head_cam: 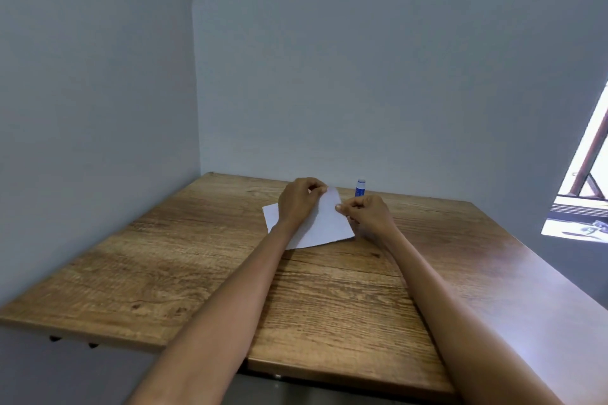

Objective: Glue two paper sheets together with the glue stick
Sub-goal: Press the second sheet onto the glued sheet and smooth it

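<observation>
A wooden table [329, 289] is carrying white paper sheets [324, 223] toward its far edge; a blue glue stick [360, 187] is standing upright just behind the sheets.

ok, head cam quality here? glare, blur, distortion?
Head view: window at right blown out, sheen on the table edge beside it; wide-angle bends table edges; image soft, hands, paper and glue stick lack fine detail.
</observation>
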{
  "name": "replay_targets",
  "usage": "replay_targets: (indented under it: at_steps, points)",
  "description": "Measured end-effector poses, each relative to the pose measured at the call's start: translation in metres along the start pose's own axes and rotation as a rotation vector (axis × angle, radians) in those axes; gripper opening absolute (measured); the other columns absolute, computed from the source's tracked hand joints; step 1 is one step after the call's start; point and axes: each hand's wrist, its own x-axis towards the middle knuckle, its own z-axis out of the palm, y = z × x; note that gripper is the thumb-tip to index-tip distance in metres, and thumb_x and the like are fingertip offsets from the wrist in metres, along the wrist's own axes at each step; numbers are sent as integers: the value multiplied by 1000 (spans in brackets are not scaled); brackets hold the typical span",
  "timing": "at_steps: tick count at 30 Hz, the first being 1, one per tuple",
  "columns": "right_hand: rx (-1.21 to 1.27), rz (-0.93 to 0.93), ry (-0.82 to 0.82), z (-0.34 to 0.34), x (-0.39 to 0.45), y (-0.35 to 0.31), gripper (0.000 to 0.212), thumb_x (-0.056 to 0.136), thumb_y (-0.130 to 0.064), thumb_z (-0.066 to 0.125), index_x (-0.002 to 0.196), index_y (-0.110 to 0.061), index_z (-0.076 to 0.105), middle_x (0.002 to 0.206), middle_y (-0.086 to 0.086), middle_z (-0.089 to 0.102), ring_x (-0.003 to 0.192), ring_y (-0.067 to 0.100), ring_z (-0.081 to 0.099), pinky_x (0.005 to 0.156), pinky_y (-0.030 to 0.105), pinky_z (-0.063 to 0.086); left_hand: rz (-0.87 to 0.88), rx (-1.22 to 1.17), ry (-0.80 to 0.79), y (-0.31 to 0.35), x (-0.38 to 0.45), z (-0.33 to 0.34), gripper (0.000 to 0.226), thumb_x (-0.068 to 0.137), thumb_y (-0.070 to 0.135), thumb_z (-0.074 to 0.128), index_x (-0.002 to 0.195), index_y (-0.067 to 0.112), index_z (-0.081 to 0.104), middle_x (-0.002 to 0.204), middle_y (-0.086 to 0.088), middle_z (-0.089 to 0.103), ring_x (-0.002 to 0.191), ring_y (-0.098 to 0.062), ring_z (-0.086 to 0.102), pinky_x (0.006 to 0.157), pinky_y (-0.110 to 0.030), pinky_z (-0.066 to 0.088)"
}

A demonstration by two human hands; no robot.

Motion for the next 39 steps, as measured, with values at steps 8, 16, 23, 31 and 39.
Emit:
replay_targets:
  at_steps: [8, 16, 23, 31, 39]
  points:
    - [-10, 72, -73, -7, 2, 6, 16, 79, -36, 74, 75, -20, 74, 80, 0, 73, 76, 14, 62, 74, 34, 51, -294, -120, 280, -8, 1, -14, 20, 91, 21, 56, 100, 13, 72, 106, -2, 72, 99, -18, 63, 75, -25, 41]
    - [140, 55, -34, 1, -2, 2, 29, 81, -36, 72, 101, -16, 64, 75, -3, 64, 58, 9, 57, 53, 20, 48, -341, -248, 260, 3, -1, -7, 23, 91, 22, 57, 105, 9, 70, 107, -6, 71, 99, -20, 63, 79, -27, 46]
    - [225, 55, 132, 2, -2, 0, 37, 99, -32, 44, 70, -16, 59, 69, 4, 62, 56, 13, 58, 54, 26, 46, -366, -351, 183, 5, -3, -2, 18, 93, 15, 54, 101, 3, 65, 104, -12, 67, 91, -17, 58, 76, -24, 42]
    - [129, 1, 190, 7, -2, 2, 41, 101, -33, 35, 88, -4, 60, 81, 10, 63, 75, 22, 57, 64, 31, 38, -384, -412, 81, 8, -5, 7, 19, 95, 20, 48, 105, 6, 57, 100, -6, 60, 88, -16, 52, 71, -26, 40]
    - [136, -6, 192, 14, -2, 5, 64, 98, -50, 34, 85, 7, 58, 73, 18, 61, 66, 22, 55, 61, 30, 36, -200, -367, 172, 6, -7, 12, 27, 91, 19, 58, 67, 12, 50, 72, -15, 60, 69, -19, 52, 59, -26, 35]
